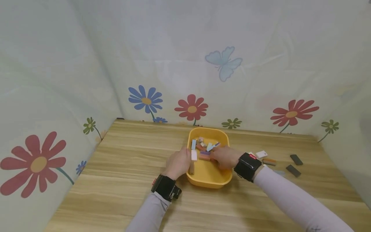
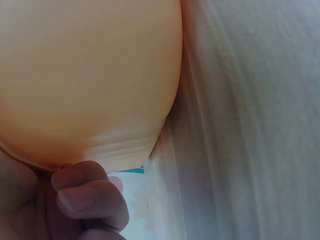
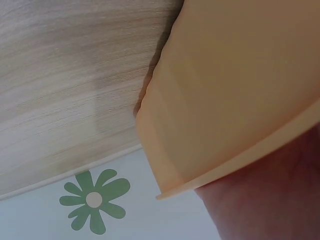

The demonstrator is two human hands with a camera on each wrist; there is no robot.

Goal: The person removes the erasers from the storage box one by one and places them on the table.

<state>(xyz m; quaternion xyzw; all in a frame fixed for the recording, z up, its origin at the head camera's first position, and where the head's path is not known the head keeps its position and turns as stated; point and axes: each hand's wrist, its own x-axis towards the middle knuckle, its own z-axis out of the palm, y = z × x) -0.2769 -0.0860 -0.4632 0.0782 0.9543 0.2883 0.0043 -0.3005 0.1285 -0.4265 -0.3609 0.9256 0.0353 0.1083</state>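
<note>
tub (image 1: 207, 176) was pinched by left grip (image 1: 178, 163); right grip (image 1: 227, 157), state indeterminable, apparently searched blocks (image 1: 204, 157); next move seemingly needed firm pinch.

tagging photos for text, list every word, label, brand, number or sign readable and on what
No readable text.
Red tag on right wristband: too small.
Another red tag on left wristband: too small.
Dark mark on right sleeve: too blurred.
Faint mark on white tile: too small.

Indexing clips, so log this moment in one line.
left hand: grips yellow bin; right hand: inside bin, beside small blocks; dark blocks: outside bin
</note>
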